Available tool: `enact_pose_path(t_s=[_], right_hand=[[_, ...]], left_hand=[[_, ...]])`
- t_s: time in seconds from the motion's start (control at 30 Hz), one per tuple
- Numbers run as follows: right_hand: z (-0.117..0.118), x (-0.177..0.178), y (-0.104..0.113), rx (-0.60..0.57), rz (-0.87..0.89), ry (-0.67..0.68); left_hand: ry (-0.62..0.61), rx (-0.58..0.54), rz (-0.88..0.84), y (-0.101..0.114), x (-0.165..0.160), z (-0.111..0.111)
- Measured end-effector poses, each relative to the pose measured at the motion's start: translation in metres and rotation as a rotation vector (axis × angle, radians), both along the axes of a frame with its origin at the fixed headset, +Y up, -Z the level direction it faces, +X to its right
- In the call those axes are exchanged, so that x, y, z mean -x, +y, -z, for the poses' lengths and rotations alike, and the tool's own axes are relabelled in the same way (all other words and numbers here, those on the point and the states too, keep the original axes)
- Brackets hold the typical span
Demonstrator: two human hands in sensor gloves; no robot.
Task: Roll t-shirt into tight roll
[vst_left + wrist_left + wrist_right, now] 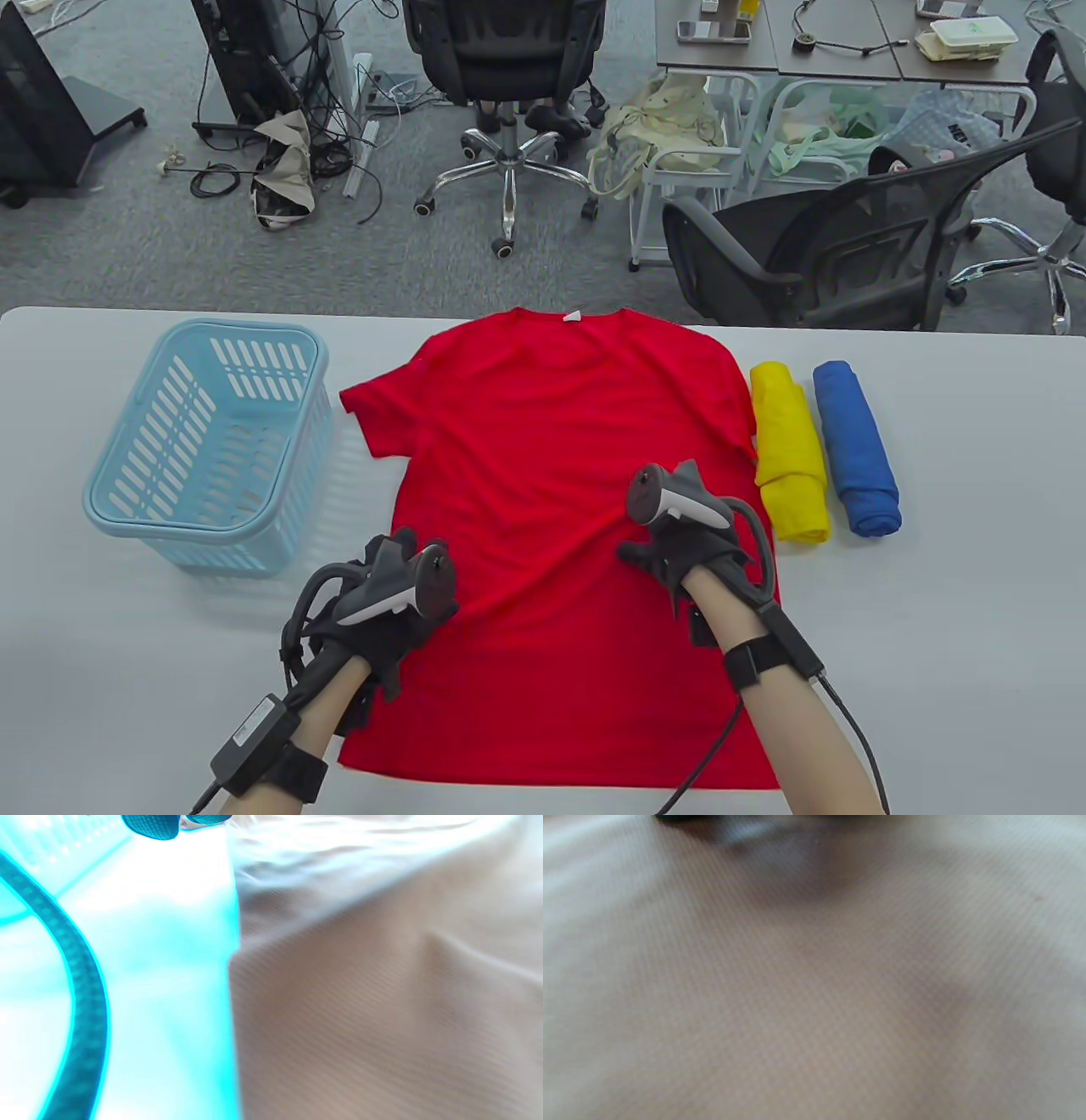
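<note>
An office with swivel chairs and cables lies behind the pale worktop point(933, 645). On it we see a red t-shirt point(551, 441) spread flat, collar far from us, not yet rolled. Our left hand point(386, 594) rests at its left edge and our right hand point(683, 535) on its right half, likely smoothing it. We cannot tell either grip; trackers hide the fingers. Yellow roll point(791, 450) and blue roll point(855, 448) lie right, a blue basket point(127, 501) left.

Overhead table view; wrist views against shirt point(543, 475).
</note>
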State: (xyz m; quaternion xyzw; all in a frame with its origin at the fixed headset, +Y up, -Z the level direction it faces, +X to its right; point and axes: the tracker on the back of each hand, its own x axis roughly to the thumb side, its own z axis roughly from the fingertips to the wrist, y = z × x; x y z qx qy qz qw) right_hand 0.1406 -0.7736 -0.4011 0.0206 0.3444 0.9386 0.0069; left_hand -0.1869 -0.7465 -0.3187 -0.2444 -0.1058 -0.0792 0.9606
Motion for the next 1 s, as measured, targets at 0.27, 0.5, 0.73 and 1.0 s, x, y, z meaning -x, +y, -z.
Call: enact_pose_path(t_s=[0.27, 0.5, 0.73, 1.0], right_hand=[[-0.022, 0.034, 0.019, -0.085, 0.018, 0.106], [-0.051, 0.071, 0.009, -0.046, -0.028, 0.251], [-0.055, 0.046, 0.002, -0.015, -0.026, 0.212], [-0.086, 0.093, 0.030, -0.108, -0.059, 0.357]], left_hand=[[0.086, 0.046, 0.024, 0.011, -0.003, 0.076], [0.155, 0.118, 0.068, -0.016, 0.002, 0.137], [0.146, 0.122, 0.117, -0.030, 0.021, 0.148], [0.153, 0.020, 0.086, -0.016, 0.023, 0.159]])
